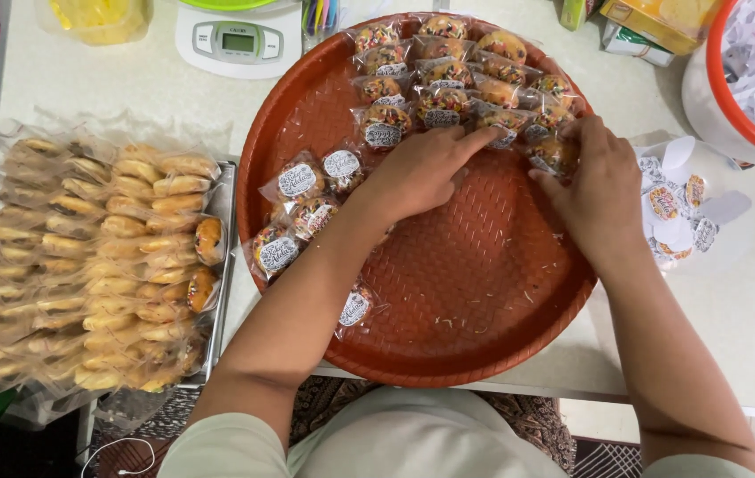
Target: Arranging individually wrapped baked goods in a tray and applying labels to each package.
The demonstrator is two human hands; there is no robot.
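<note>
Landmark: large round reddish-brown woven plastic tray (448, 345), centre of view, on a pale countertop (749, 310).

Left hand (417, 173): lies palm down over the upper middle of the tray. Index finger stretched out, its tip touching a clear-wrapped sprinkle-topped cookie with a round label (503, 131) at the lower edge of the packed rows. Other fingers curled loosely; nothing gripped.

Right hand (592, 190): over the upper right part of the tray, fingers bent down onto a wrapped cookie at the right end of the rows (556, 152). Fingertips press on the wrapper; cannot tell whether it is pinched or only touched.

Packed rows of wrapped cookies (448, 75): fill the far part of the tray, side by side, touching.

Loose cluster of wrapped labelled cookies (302, 208): left part of the tray, partly under the left forearm. One single wrapped cookie (355, 308) lies apart near the tray's lower left rim.

Left of the tray: metal baking tray (223, 265) stacked with wrapped unlabelled pastries (103, 257).

Beyond the tray: white digital kitchen scale (238, 37).

Right of the tray: scattered round sticker labels and backing paper (683, 199); white bowl with orange rim (731, 97) holding paper scraps.
</note>
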